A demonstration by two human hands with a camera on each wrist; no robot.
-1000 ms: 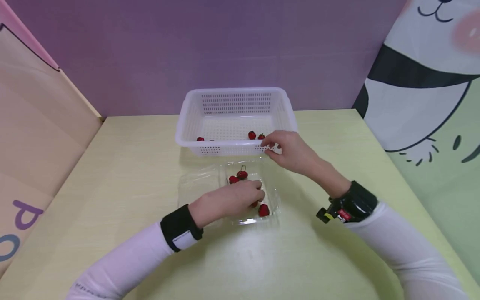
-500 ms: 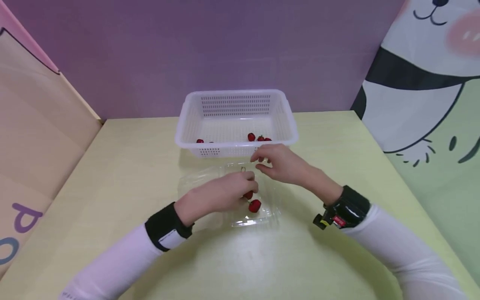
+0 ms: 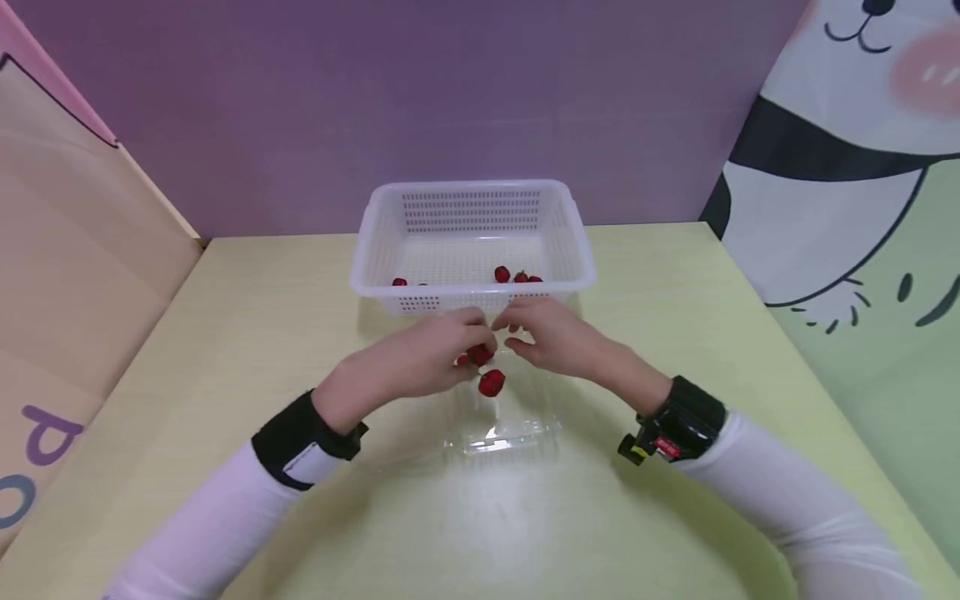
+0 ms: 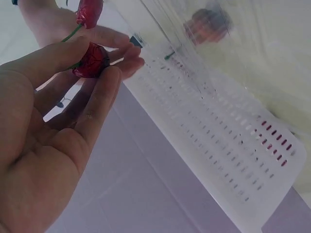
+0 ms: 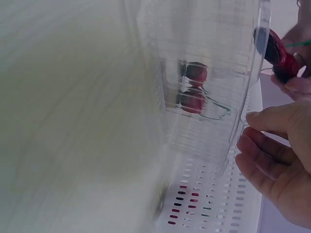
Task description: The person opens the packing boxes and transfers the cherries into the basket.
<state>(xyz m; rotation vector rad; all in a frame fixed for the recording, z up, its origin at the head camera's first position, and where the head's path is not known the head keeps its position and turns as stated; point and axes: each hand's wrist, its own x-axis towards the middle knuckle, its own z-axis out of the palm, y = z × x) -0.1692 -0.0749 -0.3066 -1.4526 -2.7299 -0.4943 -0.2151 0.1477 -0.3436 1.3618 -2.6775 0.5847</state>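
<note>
My left hand (image 3: 420, 354) pinches a red, shiny cherry (image 4: 92, 60) between thumb and fingertips, above the clear plastic box (image 3: 502, 437). A second cherry (image 3: 491, 383) with a green stem hangs beside it from the same grip. My right hand (image 3: 551, 333) is near the box's far end, fingers loosely bent with nothing between them. In the right wrist view its fingertips are right at the box's rim. Through the clear wall, two more cherries (image 5: 194, 87) with thin green stems show inside the box; in the head view the left hand mostly hides them.
A white perforated basket (image 3: 472, 290) stands behind the box, close to the purple backdrop (image 3: 300, 117). Several cherries (image 3: 521, 277) lie in it near its front wall. The box's clear lid lies folded out to the left on the pale wooden table (image 3: 247, 333).
My left hand has lifted two cherries from the box's near part and moved away from me and left. The right hand has drawn back from the basket, where another cherry now shows, to the box.
</note>
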